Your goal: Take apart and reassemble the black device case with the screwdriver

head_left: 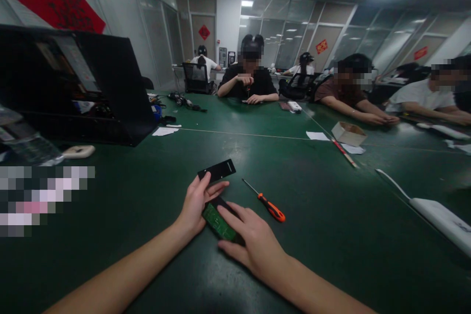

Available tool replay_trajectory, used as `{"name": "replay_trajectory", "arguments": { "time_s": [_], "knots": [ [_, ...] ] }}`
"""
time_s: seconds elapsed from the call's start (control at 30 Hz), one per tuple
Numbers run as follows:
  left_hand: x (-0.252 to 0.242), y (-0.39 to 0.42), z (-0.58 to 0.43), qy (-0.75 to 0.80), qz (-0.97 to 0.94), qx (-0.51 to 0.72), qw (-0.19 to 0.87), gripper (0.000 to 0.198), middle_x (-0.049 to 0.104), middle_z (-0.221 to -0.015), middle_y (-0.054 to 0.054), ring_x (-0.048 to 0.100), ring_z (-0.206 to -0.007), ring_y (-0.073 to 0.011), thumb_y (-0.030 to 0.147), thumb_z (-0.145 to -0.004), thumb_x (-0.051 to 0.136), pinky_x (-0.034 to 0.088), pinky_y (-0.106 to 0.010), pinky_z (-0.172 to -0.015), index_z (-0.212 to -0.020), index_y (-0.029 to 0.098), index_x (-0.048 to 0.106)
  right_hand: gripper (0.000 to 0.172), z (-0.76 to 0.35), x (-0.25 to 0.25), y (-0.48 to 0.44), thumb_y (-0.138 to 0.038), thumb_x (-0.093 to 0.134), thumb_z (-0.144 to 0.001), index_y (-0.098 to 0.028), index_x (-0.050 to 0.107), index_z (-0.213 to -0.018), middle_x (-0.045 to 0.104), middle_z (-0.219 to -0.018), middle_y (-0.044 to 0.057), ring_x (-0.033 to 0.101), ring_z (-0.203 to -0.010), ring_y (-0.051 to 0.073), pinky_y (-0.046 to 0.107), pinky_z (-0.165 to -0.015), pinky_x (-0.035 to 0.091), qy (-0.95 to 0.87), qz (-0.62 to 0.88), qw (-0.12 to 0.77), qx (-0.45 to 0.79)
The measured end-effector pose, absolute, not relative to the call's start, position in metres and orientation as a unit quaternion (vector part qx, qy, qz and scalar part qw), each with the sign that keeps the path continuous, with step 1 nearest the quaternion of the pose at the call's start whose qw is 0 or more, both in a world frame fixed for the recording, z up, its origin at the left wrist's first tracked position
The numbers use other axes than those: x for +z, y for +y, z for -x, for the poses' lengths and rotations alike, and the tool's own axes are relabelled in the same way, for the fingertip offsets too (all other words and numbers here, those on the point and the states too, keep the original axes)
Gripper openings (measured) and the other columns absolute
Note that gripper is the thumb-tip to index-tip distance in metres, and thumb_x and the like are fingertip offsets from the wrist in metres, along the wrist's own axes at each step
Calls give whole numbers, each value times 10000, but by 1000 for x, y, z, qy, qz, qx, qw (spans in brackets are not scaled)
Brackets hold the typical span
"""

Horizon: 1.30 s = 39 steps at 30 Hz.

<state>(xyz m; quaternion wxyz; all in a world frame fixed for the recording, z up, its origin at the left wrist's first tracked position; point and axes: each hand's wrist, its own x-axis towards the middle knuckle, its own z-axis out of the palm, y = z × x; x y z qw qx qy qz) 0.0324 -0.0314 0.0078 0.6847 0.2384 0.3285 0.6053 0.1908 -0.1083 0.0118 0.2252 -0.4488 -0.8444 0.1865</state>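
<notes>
My left hand (196, 201) is closed on a flat black cover plate (221, 170), thumb on top, its far end sticking out past the fingers. Just right of it, my right hand (253, 235) grips a black case with a green circuit board (220, 223) showing in it. The fingers lie over the case's far side and the thumb sits at its near end. A screwdriver (271, 207) with an orange and black handle rests on the green table (154, 265), right of the hands, its tip pointing away to the left.
A black open-fronted box (110, 93) and a plastic bottle (25, 140) stand at the left. At the right lie a white power strip (441, 218) and a small cardboard box (349, 133). Across the table a person (250, 78) works; others sit at the right.
</notes>
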Motion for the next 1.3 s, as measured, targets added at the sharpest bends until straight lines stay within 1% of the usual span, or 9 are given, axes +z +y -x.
{"name": "replay_trajectory", "arguments": {
  "time_s": [0.2, 0.43, 0.6, 0.73, 0.83, 0.97, 1.07, 1.17, 1.3],
  "knots": [
    [12, -30, -28, 316, -227, 609, 691, 262, 741, -868, -31, 741, -705, -154, 246, -798, 737, 571, -228, -668, -1010, 182, 597, 535, -190, 9, -105, -202, 478, -964, -248, 409, -1492, 435, -1495, 116, 446, -1364, 222, 399, -1135, 374, -811, 408, 296, 296],
    [15, -27, -26, 305, -229, 592, 710, 303, 748, -963, -69, 760, -870, -197, 61, -788, 650, 573, -270, -788, -994, 209, 483, 644, -203, 3, -87, -224, 713, -819, -251, 487, -1422, 500, -1473, 103, 408, -1406, 252, 466, -1174, 290, -624, 355, 384, 581],
    [13, -21, -23, 270, -226, 591, 726, 357, 719, -1106, -114, 733, -982, -228, -14, -752, 605, 545, -334, -897, -1042, 175, 516, 638, -204, 5, -78, -163, 701, -740, -207, 536, -1355, 589, -1383, 119, 627, -1196, 271, 489, -1141, 342, -394, 290, 434, 757],
    [13, -20, -22, 255, -261, 577, 731, 454, 677, -1218, -105, 701, -946, -184, -17, -723, 613, 539, -318, -870, -1140, 160, 619, 563, -206, 10, -73, -214, 627, -750, -141, 546, -1302, 658, -1274, 146, 647, -1163, 287, 493, -1120, 384, -375, 295, 491, 729],
    [11, -22, -23, 255, -266, 553, 747, 321, 674, -1226, -110, 657, -850, -141, 89, -791, 637, 535, -286, -799, -1103, 152, 679, 501, -207, 12, -72, -251, 577, -768, -126, 557, -1252, 671, -1238, 166, 617, -1208, 298, 490, -1074, 442, -394, 327, 499, 699],
    [10, -22, -24, 247, -221, 529, 781, 297, 671, -1225, -145, 642, -836, -161, 329, -935, 537, 541, -306, -767, -1074, 121, 698, 506, -203, 13, -75, -246, 579, -766, -150, 517, -1258, 644, -1281, 169, 642, -1171, 307, 510, -1032, 472, -396, 323, 482, 712],
    [9, -23, -25, 250, -224, 512, 791, 281, 686, -1195, -145, 660, -913, -186, 280, -946, 521, 538, -309, -807, -1078, 111, 703, 579, -201, 7, -74, -226, 621, -762, -198, 425, -1306, 634, -1280, 156, 699, -1061, 303, 551, -1011, 473, -390, 333, 491, 704],
    [8, -28, -27, 233, -256, 499, 794, 245, 696, -1178, -149, 653, -1061, -230, 241, -929, 568, 518, -348, -918, -1086, 114, 707, 632, -203, -5, -69, -238, 652, -758, -218, 372, -1325, 640, -1239, 142, 688, -1063, 298, 564, -1020, 461, -446, 374, 532, 615],
    [11, -38, -32, 213, -302, 484, 793, 239, 679, -1236, -140, 611, -1194, -248, 206, -897, 632, 460, -367, -1031, -1106, 130, 717, 694, -209, -13, -63, -299, 650, -814, -203, 316, -1414, 496, -1433, 156, 477, -1346, 285, 511, -1156, 331, -568, 469, 540, 408]
  ]
}}
